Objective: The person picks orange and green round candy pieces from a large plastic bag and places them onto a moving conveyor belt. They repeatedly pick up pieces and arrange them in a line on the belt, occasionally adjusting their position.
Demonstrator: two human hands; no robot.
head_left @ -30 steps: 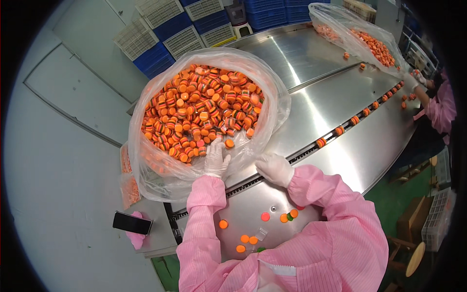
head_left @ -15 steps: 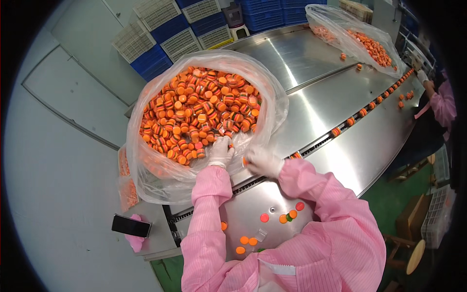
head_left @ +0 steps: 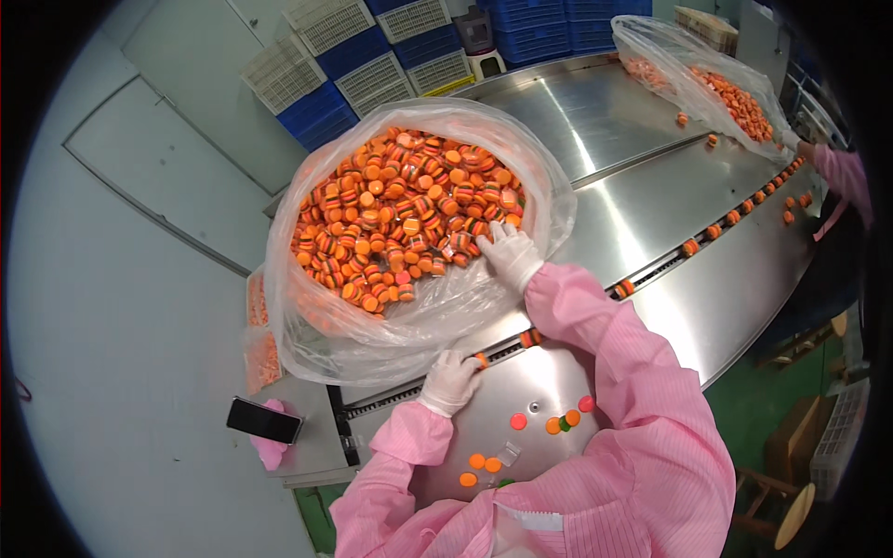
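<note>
My left hand (head_left: 450, 383), in a white glove, is closed with its fingertips on a small striped orange candy (head_left: 481, 360) at the slotted conveyor track (head_left: 507, 350). My right hand (head_left: 510, 256), also gloved, reaches over the near right part of the big clear plastic bag (head_left: 423, 321). Its fingers are spread against the edge of the heap of layered orange, red and green candies (head_left: 395, 219). Just right of the left hand, another striped candy (head_left: 530, 338) sits in the track. Further along it lies one more candy (head_left: 623, 289).
Loose orange discs (head_left: 485, 462), a pink disc (head_left: 518, 421) and a clear wrapper scrap (head_left: 509, 454) lie on the steel table before me. A black phone (head_left: 264, 420) rests at left. A second candy bag (head_left: 726, 93) stands far right beside a co-worker's pink sleeve (head_left: 842, 169). Stacked crates (head_left: 363, 60) stand behind.
My left hand has drawn back from the bag to the track. My right hand has moved from the track up into the bag. Candies show in the track between them.
</note>
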